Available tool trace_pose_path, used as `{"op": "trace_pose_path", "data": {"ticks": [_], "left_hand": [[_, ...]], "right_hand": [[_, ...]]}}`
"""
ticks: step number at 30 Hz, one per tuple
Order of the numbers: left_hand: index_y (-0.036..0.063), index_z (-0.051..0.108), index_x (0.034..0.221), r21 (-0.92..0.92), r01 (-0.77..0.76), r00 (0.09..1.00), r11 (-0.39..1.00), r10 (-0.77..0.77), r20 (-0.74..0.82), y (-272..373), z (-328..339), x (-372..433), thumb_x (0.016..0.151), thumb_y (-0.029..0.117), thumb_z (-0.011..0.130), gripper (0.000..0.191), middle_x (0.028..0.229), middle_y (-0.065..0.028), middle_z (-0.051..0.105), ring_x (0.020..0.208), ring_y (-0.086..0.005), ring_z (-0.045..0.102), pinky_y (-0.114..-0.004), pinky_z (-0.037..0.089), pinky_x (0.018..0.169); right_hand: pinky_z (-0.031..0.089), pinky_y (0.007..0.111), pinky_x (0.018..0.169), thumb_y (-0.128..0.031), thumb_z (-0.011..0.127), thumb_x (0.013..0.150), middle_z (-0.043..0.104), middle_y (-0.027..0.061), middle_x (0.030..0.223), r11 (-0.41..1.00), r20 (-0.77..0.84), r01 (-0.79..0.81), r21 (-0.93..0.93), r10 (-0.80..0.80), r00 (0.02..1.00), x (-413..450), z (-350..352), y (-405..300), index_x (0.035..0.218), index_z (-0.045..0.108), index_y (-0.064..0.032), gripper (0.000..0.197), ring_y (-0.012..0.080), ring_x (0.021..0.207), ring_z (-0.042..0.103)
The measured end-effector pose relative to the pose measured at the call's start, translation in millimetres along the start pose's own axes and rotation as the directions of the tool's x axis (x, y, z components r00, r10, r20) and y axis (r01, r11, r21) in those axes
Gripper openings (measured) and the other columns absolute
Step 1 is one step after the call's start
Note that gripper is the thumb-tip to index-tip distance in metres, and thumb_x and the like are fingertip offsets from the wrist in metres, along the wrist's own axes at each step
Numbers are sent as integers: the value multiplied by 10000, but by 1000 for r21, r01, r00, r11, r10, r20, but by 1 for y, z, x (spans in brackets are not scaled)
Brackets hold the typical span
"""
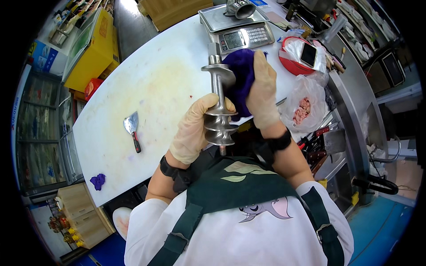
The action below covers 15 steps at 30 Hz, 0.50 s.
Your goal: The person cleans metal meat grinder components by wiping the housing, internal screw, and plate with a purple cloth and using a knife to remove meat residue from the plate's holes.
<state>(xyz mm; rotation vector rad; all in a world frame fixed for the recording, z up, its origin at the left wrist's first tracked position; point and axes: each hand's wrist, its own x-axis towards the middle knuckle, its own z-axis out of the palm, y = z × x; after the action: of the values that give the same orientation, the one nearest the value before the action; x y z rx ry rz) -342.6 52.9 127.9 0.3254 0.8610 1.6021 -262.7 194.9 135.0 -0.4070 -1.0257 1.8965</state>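
Note:
In my gloved left hand [193, 129] is the shaft of a steel meat-grinder auger [219, 124], with my fingers wrapped around it between its flights. The auger stands nearly upright in view, its square end toward the far side of the counter. My gloved right hand [263, 93] presses on a purple cloth [240, 83] from its right side. That cloth lies against the auger's broad upper flight, and its folds hide part of the metal. Both hands are over the near edge of the white counter [159, 86].
A scraper [133, 131] and a second purple cloth [98, 182] lie on the counter's left. At the back, a digital scale [241, 35] carries a metal grinder part [242, 10]. Rightward are a red bowl [289, 65] with a phone [308, 55], a bag of meat pieces [303, 109] and a cleaver [334, 141].

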Motion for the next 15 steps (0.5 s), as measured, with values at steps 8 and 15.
{"op": "trace_pose_path", "data": {"ticks": [8,15], "left_hand": [[-22,594,1165,272,-176,983,946,181,7,-7,-3,9,1009,314,516,378,1043,-64,679,890,-137,664,-285,544,806],[-10,641,1081,1,64,998,998,-64,15,5,0,-2,982,342,522,385,978,-121,696,843,-198,666,-333,564,774]], "right_hand": [[483,434,846,-196,657,897,518,283,1150,530,453,526,-665,-274,849,-8,12,7,1200,468,-22,397,393,983,571],[518,237,784,-187,687,893,663,10,980,890,470,-451,72,369,802,-14,-20,5,1135,605,-22,304,86,874,624]]}}
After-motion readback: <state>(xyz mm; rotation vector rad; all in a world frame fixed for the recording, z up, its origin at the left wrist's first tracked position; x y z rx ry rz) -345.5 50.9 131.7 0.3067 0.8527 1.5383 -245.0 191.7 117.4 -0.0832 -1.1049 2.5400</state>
